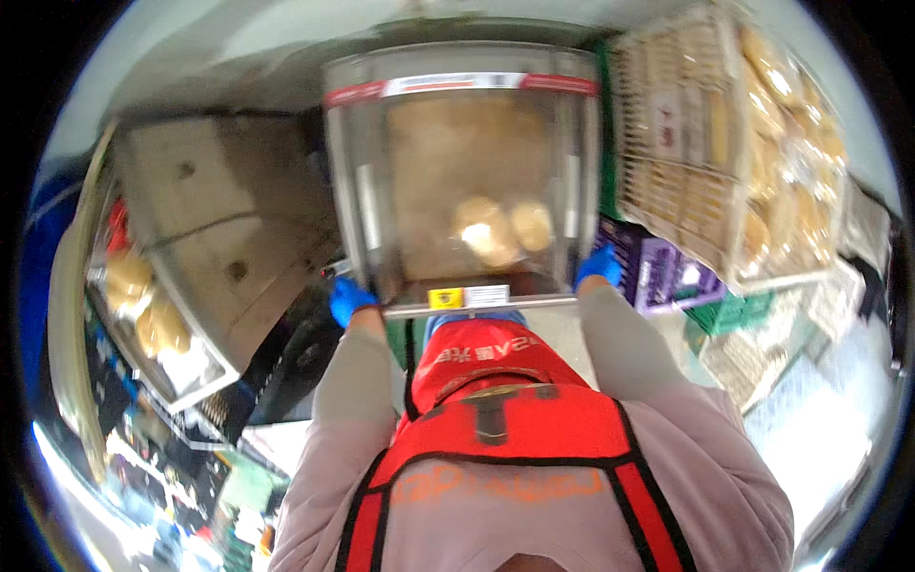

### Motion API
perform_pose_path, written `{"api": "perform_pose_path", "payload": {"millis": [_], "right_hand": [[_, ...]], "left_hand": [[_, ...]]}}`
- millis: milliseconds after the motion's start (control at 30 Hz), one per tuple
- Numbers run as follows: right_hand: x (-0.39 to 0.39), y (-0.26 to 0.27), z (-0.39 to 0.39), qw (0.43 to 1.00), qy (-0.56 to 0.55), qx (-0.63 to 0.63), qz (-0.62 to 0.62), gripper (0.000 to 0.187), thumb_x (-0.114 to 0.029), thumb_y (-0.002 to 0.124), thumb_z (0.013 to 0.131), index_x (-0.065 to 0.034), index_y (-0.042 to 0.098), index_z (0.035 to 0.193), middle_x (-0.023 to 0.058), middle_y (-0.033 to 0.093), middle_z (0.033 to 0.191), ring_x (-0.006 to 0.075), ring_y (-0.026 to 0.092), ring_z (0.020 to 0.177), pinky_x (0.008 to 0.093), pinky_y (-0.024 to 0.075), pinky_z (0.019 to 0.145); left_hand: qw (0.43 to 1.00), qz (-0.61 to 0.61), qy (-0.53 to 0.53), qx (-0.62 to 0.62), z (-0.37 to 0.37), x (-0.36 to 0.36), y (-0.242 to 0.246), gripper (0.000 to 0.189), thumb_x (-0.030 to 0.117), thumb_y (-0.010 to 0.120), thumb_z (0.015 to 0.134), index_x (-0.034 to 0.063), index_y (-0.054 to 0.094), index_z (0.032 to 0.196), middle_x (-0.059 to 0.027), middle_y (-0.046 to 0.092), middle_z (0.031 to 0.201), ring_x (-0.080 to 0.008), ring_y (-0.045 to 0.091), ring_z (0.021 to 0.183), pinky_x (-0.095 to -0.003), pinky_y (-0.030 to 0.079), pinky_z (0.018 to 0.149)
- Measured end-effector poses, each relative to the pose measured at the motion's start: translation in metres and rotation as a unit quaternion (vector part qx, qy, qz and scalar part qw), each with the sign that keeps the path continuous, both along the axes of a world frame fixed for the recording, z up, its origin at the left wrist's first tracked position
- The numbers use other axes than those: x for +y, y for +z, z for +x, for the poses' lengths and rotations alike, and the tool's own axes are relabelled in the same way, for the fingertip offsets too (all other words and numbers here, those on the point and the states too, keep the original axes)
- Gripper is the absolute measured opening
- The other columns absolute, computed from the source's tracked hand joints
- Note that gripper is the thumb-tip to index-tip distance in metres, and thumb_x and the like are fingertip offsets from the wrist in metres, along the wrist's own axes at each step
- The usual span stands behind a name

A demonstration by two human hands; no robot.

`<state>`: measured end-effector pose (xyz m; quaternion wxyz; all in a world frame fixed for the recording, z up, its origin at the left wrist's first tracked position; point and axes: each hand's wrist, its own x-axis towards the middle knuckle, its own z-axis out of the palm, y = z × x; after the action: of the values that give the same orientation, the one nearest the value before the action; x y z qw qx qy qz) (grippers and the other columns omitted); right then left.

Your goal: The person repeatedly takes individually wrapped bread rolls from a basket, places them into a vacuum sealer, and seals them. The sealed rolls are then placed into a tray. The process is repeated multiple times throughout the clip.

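Note:
A clear-walled display bin (472, 304) with a grey frame is in front of my body. Its far side carries a red and white printed strip, and its near edge bears a yellow and a white label. Two plastic-wrapped tan produce items (487, 232) lie on its brown bottom, towards the near right. My left hand (350, 300), in a blue glove, grips the near left corner. On the right side, my right hand (599, 266), also blue-gloved, holds the bin's edge. The fingers of both hands are partly hidden, and the picture is blurred.
At right a white slatted crate (679, 136) holds several wrapped tan items (786, 164), above a purple crate (661, 268) and a green crate (736, 311). A large cardboard-coloured box (207, 214) stands left, beside a tray (204, 386) of wrapped items.

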<state>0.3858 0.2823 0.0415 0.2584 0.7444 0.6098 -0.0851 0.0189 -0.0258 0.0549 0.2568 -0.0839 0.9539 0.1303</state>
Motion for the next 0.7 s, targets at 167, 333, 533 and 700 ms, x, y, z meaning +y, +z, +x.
{"api": "perform_pose_path", "payload": {"millis": [167, 333, 533, 700], "right_hand": [[0.016, -0.08, 0.092, 0.881, 0.407, -0.154, -0.184, 0.049, -0.04, 0.027, 0.095, -0.0094, 0.053, 0.122, 0.007, 0.054, 0.123, 0.0252, 0.054, 0.107, 0.0322, 0.0426, 0.088], [0.011, 0.011, -0.007, 0.83, -0.415, 0.367, 0.067, 0.056, -0.048, 0.04, 0.088, 0.0022, 0.063, 0.101, 0.0151, 0.061, 0.11, 0.032, 0.059, 0.095, 0.0366, 0.0452, 0.081], [0.026, -0.035, 0.033, 0.751, -0.467, 0.467, 0.002, 0.058, -0.046, 0.029, 0.092, -0.0007, 0.05, 0.12, 0.0091, 0.048, 0.128, 0.0273, 0.046, 0.115, 0.033, 0.0328, 0.097], [0.02, -0.02, 0.018, 0.865, -0.373, 0.308, 0.133, 0.061, -0.048, 0.034, 0.09, 0.0052, 0.058, 0.108, 0.016, 0.059, 0.114, 0.0326, 0.057, 0.101, 0.0371, 0.0445, 0.086]], "left_hand": [[0.998, -0.031, 0.013, 0.049, -0.002, 0.031, 0.031, 0.034, 0.031, 0.046, 0.084, 0.0021, 0.064, 0.086, -0.0225, 0.062, 0.093, -0.0403, 0.059, 0.087, -0.0439, 0.048, 0.073], [0.987, 0.003, 0.158, 0.042, 0.003, 0.039, 0.054, 0.047, 0.042, 0.039, 0.086, 0.0029, 0.065, 0.09, -0.0228, 0.061, 0.094, -0.0406, 0.058, 0.087, -0.0476, 0.046, 0.075], [0.987, 0.001, 0.162, -0.014, -0.001, 0.041, 0.059, 0.046, 0.042, 0.037, 0.088, 0.0051, 0.065, 0.095, -0.0204, 0.061, 0.101, -0.0388, 0.058, 0.093, -0.0462, 0.046, 0.079], [0.987, 0.024, 0.158, -0.022, -0.003, 0.043, 0.069, 0.05, 0.046, 0.036, 0.088, 0.0049, 0.065, 0.092, -0.0205, 0.061, 0.098, -0.0385, 0.058, 0.09, -0.0459, 0.047, 0.077]]}}
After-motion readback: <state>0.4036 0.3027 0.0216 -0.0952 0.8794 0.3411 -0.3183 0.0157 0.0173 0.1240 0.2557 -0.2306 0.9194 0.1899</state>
